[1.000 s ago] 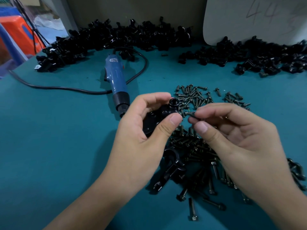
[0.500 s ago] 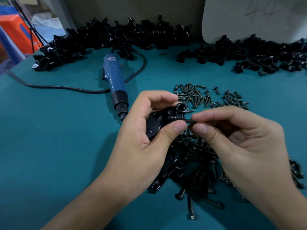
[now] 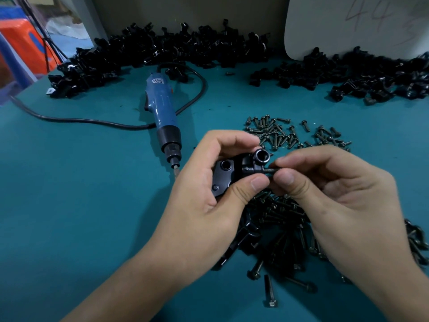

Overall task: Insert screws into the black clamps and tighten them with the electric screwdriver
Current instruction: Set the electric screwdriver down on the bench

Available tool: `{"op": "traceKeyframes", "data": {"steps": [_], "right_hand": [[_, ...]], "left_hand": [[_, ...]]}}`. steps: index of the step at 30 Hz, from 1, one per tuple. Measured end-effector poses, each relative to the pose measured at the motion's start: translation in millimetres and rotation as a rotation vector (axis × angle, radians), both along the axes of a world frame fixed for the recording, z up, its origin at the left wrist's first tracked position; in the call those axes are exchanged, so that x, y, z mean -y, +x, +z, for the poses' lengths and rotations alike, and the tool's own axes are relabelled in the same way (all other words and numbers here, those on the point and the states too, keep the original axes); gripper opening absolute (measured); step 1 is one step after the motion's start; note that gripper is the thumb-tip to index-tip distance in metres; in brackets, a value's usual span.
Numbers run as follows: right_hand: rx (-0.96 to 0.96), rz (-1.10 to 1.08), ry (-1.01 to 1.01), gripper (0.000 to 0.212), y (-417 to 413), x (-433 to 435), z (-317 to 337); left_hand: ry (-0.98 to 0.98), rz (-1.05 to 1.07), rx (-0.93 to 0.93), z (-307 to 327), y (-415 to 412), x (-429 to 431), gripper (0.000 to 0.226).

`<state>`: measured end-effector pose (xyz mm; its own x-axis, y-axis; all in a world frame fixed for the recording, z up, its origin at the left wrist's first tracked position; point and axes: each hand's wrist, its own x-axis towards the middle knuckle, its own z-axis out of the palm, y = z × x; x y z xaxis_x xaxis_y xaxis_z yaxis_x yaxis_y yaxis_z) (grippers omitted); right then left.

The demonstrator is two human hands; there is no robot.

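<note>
My left hand point(image 3: 209, 205) grips a black clamp point(image 3: 232, 173) between thumb and fingers, above the teal table. My right hand point(image 3: 336, 201) pinches a dark screw point(image 3: 270, 170) whose shaft passes sideways through the clamp's lug, its tip showing on the left side. The blue electric screwdriver point(image 3: 162, 112) lies on the table to the upper left, bit pointing toward me, untouched. Loose screws point(image 3: 278, 133) lie scattered behind my hands, and a larger heap of screws point(image 3: 283, 228) sits under them.
Piles of black clamps point(image 3: 162, 52) line the back of the teal table point(image 3: 69, 205), with another clamp pile point(image 3: 348, 73) at the back right. The screwdriver's black cable point(image 3: 81, 120) runs off to the left. A white board point(image 3: 348, 24) leans against the wall.
My right hand brought the screw to the clamp and pushed it into the lug hole. My left hand turned the clamp so its round opening faces up.
</note>
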<state>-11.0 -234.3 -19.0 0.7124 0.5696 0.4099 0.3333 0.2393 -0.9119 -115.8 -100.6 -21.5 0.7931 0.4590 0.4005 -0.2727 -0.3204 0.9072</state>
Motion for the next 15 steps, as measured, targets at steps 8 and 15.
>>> {"op": "traceKeyframes", "data": {"steps": [8, 15], "right_hand": [[0.087, -0.039, -0.027, 0.012, -1.2, 0.8, 0.2], [-0.004, -0.024, -0.012, 0.007, -3.9, -0.5, -1.5]], "left_hand": [[0.005, -0.021, -0.010, 1.9, -1.7, -0.4, 0.030], [-0.003, -0.039, 0.019, 3.7, -1.7, 1.0, 0.031]]}}
